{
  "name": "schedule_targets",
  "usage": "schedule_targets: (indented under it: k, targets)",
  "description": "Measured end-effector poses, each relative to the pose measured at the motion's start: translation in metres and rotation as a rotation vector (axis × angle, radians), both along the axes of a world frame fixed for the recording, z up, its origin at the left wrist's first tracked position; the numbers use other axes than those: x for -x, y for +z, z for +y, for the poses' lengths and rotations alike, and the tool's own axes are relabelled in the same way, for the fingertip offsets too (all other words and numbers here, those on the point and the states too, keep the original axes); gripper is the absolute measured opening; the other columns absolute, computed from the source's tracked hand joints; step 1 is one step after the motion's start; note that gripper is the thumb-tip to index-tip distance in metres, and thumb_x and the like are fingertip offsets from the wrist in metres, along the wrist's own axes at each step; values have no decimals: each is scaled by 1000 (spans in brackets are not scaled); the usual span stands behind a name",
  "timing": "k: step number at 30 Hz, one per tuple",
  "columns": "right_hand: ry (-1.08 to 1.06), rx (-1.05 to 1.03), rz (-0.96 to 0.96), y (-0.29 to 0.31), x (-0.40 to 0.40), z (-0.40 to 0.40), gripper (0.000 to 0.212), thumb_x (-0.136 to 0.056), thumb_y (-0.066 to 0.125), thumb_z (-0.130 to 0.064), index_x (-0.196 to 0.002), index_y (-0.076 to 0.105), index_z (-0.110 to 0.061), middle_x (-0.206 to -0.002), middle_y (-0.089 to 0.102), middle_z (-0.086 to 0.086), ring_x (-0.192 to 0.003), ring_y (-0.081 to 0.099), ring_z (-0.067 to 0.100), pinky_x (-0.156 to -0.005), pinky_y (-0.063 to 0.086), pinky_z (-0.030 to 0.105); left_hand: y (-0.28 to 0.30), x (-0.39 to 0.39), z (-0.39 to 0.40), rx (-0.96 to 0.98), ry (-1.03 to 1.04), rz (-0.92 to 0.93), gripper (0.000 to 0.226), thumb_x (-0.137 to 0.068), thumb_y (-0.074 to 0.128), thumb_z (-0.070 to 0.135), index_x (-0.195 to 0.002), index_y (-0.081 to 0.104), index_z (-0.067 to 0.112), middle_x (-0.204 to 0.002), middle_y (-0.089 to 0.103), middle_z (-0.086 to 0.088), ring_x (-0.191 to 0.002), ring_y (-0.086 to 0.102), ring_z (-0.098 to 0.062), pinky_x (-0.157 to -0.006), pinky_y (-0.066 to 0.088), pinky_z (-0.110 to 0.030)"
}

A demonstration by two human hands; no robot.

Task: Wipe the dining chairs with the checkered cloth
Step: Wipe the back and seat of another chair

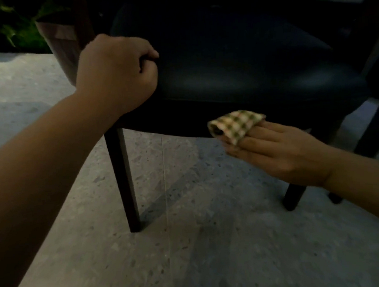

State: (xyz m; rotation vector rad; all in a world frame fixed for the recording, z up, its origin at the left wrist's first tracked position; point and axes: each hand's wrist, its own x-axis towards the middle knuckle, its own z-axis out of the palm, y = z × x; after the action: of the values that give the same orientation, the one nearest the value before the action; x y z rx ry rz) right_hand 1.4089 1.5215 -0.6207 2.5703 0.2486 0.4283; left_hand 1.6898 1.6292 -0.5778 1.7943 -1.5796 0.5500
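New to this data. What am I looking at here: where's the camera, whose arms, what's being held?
There is no robot here. A person wears one wide-angle camera on the head, looking forward and down, so both arms come in from the bottom of the picture.

The left hand is curled round the corner of the dark padded chair seat, seemingly to steady it. The right hand has fairly straight fingers with the folded checkered cloth draped over the fingertips, at the seat's front edge; whether it touches is hard to tell in the dim light.

The chair stands on a speckled stone floor, with its black front leg in view. Some leafy plants sit at top left.
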Motion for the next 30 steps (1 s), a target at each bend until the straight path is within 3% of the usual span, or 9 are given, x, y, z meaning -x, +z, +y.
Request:
schedule_targets:
  k: [4, 7, 9, 13, 20, 22, 26, 28, 30]
  targets:
    - [144, -43, -117, -13, -60, 33, 27, -92, 54, -3, -116, 64, 4, -116, 66, 17, -108, 63, 32, -96, 47, 43, -2, 12, -10, -19, -17, 97, 39, -88, 44, 9, -121, 65, 10, -132, 60, -10, -125, 53, -16, -110, 31, -22]
    - [151, 78, -1, -17, -88, 39, 30, -94, 48, -9, -118, 66, -5, -121, 66, 7, -112, 61, 23, -96, 48, 35, 2, 14, -17, -28, -24, 117, 47, -84, 43, 4, -126, 62, 11, -138, 56, -10, -133, 42, -11, -110, 17, -8]
    - [160, 120, -4, -15, -87, 28, 29, -93, 49, -10, -112, 69, -6, -117, 68, 6, -111, 62, 22, -98, 47, 34, 2, 16, -20, -37, -49, 144, 45, -87, 45, 5, -128, 60, 15, -135, 58, -7, -125, 44, -3, -105, 20, -3]
    - [205, 100, 44, -9, -51, -6, 26, -89, 56, -4, -111, 67, 4, -117, 66, 15, -114, 60, 31, -105, 43, 43, -1, 22, -21, -66, -59, 163, 31, -93, 48, 21, -118, 66, 22, -99, 71, -8, -69, 50, 5, -74, 44, -20]
    - [-89, 86, 61, -4, 72, -58, 35, -96, 42, -3, -130, 45, 1, -130, 57, 19, -125, 50, 35, -109, 28, 54, 8, 38, -30, -66, 58, 52, 29, -91, 47, 33, -102, 71, 20, -72, 62, 0, -60, 54, -22, -67, 47, -39]
    - [-299, -77, -112, -13, 106, -58, 34, -97, 41, -2, -130, 45, 2, -134, 51, 21, -127, 46, 36, -110, 32, 52, 3, 39, -32, -57, 69, 84, 33, -90, 43, 37, -105, 69, 23, -71, 62, -2, -60, 55, -25, -71, 52, -47]
    - [-994, -702, -1017, -20, 126, -56, 44, -94, 40, -5, -137, 48, -8, -138, 51, 15, -126, 49, 26, -110, 37, 38, -10, 39, -32, -39, 83, 216, 38, -88, 37, 42, -114, 61, 29, -67, 63, -4, -56, 57, -29, -65, 54, -49]
    - [-1105, -1186, -1385, -4, 109, -64, 30, -96, 44, -10, -119, 62, -16, -109, 65, 3, -103, 61, 8, -94, 48, 25, -10, 40, -33, -42, 90, 225, 38, -86, 38, 42, -114, 61, 29, -68, 65, -4, -58, 59, -30, -67, 54, -50]
    - [-981, -1686, -1626, 13, 78, -70, 23, -100, 39, -10, -97, 61, -18, -79, 52, -6, -73, 58, -3, -64, 44, 5, -5, 43, -31, -65, 81, 249, 39, -87, 39, 42, -115, 61, 28, -73, 67, -7, -64, 62, -33, -70, 55, -51]
